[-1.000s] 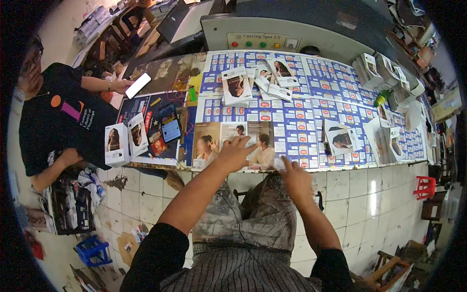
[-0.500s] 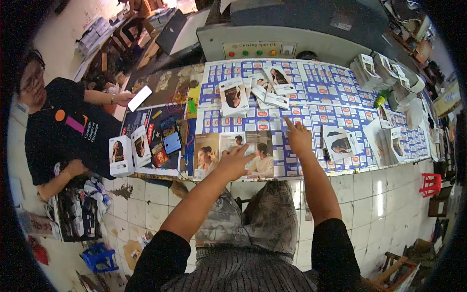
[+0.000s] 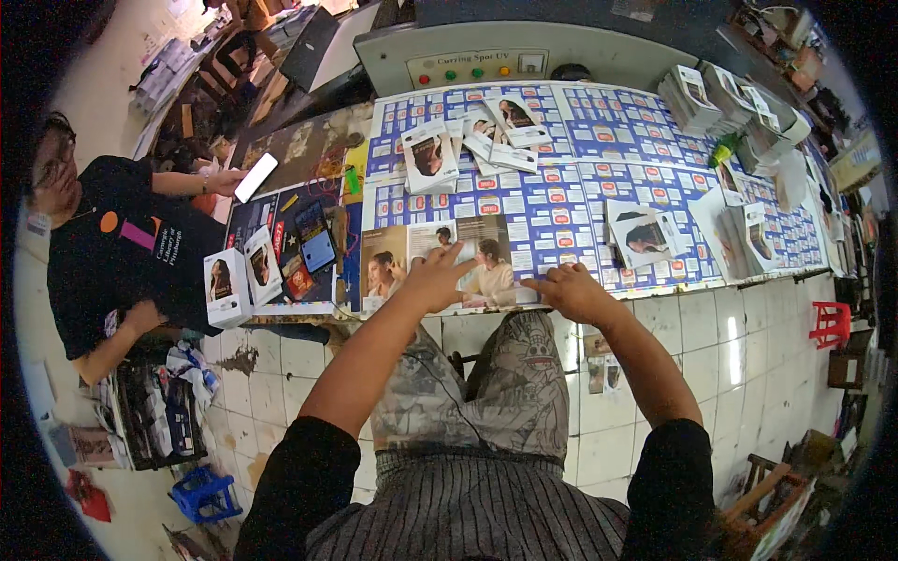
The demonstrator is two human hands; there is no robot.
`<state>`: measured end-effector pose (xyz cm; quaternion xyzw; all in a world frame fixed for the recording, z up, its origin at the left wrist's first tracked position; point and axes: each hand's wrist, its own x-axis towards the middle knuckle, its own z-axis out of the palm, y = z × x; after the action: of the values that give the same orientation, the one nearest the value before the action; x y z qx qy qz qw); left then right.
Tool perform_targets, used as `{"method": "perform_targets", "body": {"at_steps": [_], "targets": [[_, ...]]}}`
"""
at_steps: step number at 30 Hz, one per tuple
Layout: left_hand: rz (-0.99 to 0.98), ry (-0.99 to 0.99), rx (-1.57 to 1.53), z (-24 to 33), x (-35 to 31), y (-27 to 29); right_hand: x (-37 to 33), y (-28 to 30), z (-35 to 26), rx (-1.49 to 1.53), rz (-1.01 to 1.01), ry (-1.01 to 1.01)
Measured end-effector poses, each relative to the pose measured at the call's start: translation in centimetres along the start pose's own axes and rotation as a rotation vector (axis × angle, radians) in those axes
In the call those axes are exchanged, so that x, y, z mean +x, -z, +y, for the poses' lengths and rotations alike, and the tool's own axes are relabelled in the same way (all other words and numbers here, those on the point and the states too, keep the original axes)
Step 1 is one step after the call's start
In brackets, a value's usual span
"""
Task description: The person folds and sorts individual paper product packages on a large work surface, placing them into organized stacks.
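Brown photo-printed leaflet [image 3: 383,265] lies flat at the near edge of the tabletop, over blue-and-white printed sheets [image 3: 547,210]. Left hand [image 3: 435,281]: fingers spread wide, resting over the leaflet's middle. Right hand [image 3: 573,291]: fingers partly bent, index pointing toward the leaflet's right edge; contact or grip cannot be told. Judged light, flexible, easily creased, possibly slippery; best held by opposite side edges. White printed packs [image 3: 428,159] lie beyond, on the far side.
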<state>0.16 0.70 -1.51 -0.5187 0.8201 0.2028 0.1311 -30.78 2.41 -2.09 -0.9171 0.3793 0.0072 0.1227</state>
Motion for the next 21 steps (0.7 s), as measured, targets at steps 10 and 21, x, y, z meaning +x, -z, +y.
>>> {"method": "perform_targets", "body": {"at_steps": [10,21], "targets": [[-0.005,-0.029,-0.001,-0.9,0.2,-1.0,6.7,-0.5,1.9,-0.024,0.147,-0.379],[-0.052,-0.023,-0.073,-1.0,-0.4,-1.8,9.7,-2.7,5.2,-0.042,0.453,-0.651]]}}
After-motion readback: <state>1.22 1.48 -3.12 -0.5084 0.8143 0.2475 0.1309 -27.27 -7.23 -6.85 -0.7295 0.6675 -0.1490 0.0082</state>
